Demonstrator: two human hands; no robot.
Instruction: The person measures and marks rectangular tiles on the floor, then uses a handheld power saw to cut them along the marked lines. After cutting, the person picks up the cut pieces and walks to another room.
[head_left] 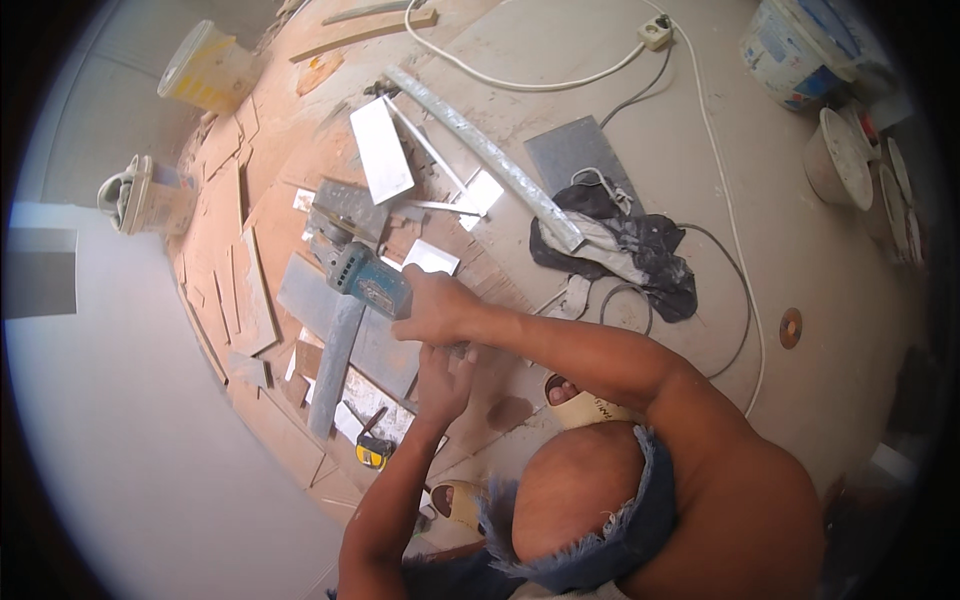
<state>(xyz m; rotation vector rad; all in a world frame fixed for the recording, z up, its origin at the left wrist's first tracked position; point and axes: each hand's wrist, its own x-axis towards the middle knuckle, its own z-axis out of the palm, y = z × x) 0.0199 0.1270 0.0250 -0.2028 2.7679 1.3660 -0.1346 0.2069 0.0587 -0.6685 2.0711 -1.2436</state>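
Metal bar (pixel 480 150): upper centre of the frame
Angle grinder (pixel 376 285): left of frame centre
Right hand (pixel 437 308): fingers wrapped around the grinder
Left hand (pixel 443 385): just below, fingers curled, hold cannot be told
Tape measure (pixel 373 454): lower left

This is a building site indoors, most likely a room being fitted out or tiled. The dusty floor (pixel 560 95) serves as the work surface, strewn with flat offcuts such as a white tile piece (pixel 382 150) and a dark grey slab (pixel 575 155). Trade tools lie at floor level or are in use there: an angle grinder (pixel 372 285), a yellow tape measure (pixel 374 451), a loose grinding disc (pixel 791 328) and an extension socket (pixel 655 31) on a white cable. Smeared plastic buckets (pixel 209 68) stand around the edges, near a plain pale wall (pixel 120 400).
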